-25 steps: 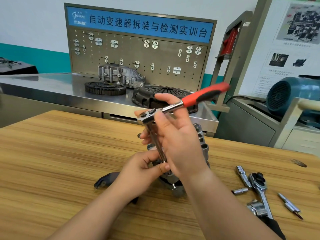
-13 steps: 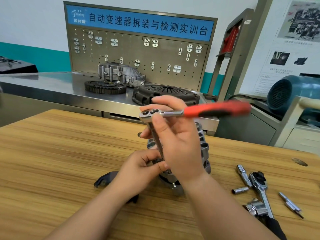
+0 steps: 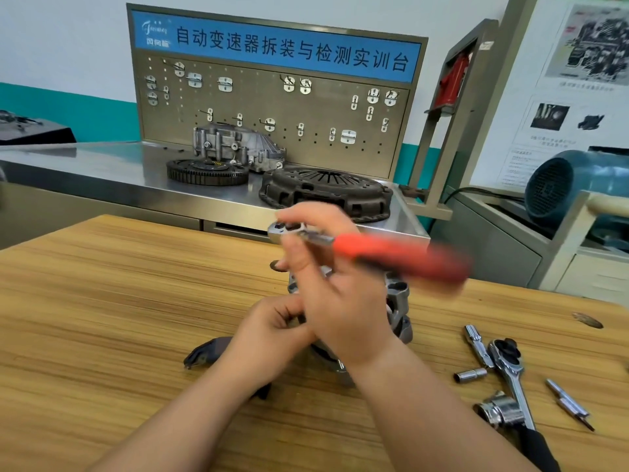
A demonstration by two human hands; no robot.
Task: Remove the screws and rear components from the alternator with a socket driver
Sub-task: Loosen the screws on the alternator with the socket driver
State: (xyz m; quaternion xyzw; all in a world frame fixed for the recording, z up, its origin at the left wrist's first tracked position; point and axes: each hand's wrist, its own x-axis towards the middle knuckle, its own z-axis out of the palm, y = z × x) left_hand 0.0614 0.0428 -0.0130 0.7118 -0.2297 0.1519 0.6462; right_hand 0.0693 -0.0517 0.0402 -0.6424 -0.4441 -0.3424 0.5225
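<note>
The grey alternator (image 3: 397, 306) stands on the wooden table (image 3: 102, 301), mostly hidden behind both hands. A ratchet driver with a red handle (image 3: 401, 255) sits above it, its steel head (image 3: 284, 229) at the left and its handle pointing right, blurred by motion. My right hand (image 3: 340, 294) grips the ratchet at its head, thumb and fingers around it. My left hand (image 3: 272, 335) curls around the lower end of the extension bar against the alternator; the bar itself is hidden. A black plastic cover (image 3: 204, 354) lies on the table left of the alternator.
A second ratchet (image 3: 510, 373), an extension (image 3: 478, 345), a small socket (image 3: 471, 374), a larger socket (image 3: 500, 408) and a bit (image 3: 568, 401) lie at the right. Behind the table is a steel bench with a clutch cover (image 3: 323, 190), a ring gear (image 3: 207, 172) and a pegboard.
The red handle has swung clockwise, from pointing up to the right to pointing right and slightly toward me. My left hand has stayed at the alternator.
</note>
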